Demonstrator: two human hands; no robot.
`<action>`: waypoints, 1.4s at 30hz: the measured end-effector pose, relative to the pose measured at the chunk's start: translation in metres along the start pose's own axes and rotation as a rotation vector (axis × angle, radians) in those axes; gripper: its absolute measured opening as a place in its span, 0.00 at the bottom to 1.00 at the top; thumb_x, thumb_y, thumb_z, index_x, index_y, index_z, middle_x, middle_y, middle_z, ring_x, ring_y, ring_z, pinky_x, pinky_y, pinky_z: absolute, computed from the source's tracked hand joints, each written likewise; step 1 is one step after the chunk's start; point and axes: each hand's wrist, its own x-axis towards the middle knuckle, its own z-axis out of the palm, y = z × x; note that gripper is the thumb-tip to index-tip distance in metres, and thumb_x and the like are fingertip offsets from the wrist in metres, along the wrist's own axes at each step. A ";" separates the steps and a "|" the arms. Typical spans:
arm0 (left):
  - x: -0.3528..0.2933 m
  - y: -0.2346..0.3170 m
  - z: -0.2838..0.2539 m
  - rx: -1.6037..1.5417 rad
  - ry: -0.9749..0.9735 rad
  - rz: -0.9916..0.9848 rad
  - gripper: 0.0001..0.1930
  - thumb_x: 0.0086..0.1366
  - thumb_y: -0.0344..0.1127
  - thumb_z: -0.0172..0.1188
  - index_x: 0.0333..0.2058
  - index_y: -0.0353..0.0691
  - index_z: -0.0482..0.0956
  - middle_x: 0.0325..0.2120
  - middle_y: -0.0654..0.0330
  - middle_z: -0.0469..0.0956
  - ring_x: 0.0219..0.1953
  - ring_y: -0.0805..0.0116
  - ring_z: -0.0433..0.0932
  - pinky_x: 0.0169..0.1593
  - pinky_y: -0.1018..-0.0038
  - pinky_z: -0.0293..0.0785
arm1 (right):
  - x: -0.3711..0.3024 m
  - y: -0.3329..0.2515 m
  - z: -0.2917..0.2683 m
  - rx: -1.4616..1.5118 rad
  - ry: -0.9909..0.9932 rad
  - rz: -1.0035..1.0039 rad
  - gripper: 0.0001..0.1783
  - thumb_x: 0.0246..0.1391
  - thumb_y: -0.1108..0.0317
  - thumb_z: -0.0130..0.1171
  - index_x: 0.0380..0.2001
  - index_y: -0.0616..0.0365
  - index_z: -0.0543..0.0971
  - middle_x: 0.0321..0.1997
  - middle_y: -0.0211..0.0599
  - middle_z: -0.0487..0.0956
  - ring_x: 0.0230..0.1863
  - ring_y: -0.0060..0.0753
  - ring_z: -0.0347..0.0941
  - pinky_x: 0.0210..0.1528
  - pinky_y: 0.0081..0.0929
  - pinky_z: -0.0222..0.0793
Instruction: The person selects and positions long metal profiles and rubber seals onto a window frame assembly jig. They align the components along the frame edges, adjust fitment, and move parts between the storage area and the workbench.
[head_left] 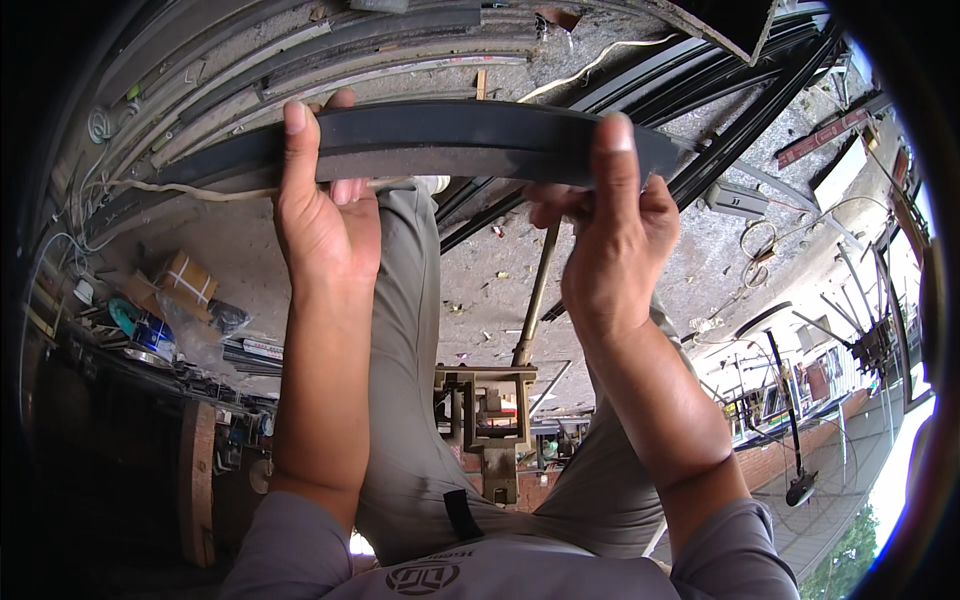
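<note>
A long dark grey profile strip spans the view in front of me, above the floor. My left hand is closed round it left of the middle, thumb on the near face and fingertips showing above and below. Near its right end my right hand grips it, with the thumb lying across the face and the fingers curled beneath. The strip's left end runs back toward the other lengths on the floor, and where it stops is hard to make out.
Long pale profiles lie at the far left, black profiles at the far right. A pale cable crosses behind my left hand. Between my legs stands a brownish metal frame. A cardboard box sits at the left.
</note>
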 end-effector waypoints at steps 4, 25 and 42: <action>0.002 -0.005 0.004 0.004 0.123 -0.023 0.14 0.70 0.48 0.64 0.43 0.44 0.78 0.47 0.57 0.83 0.17 0.85 0.60 0.31 0.88 0.65 | 0.011 0.007 -0.028 0.049 0.076 -0.103 0.30 0.72 0.45 0.48 0.29 0.62 0.80 0.21 0.40 0.82 0.18 0.28 0.77 0.21 0.23 0.74; 0.010 -0.007 0.005 0.063 0.050 -0.029 0.20 0.69 0.48 0.65 0.51 0.41 0.76 0.46 0.57 0.83 0.44 0.74 0.80 0.51 0.76 0.76 | 0.014 0.026 -0.043 0.230 -0.377 -0.014 0.21 0.67 0.70 0.52 0.60 0.66 0.68 0.46 0.44 0.82 0.42 0.32 0.77 0.53 0.32 0.71; 0.048 -0.041 -0.026 0.097 0.126 -0.154 0.18 0.59 0.53 0.74 0.36 0.44 0.84 0.31 0.72 0.83 0.26 0.84 0.71 0.26 0.82 0.60 | 0.057 0.062 -0.062 0.239 -0.136 0.330 0.21 0.73 0.53 0.50 0.54 0.60 0.76 0.46 0.40 0.83 0.43 0.32 0.80 0.50 0.29 0.77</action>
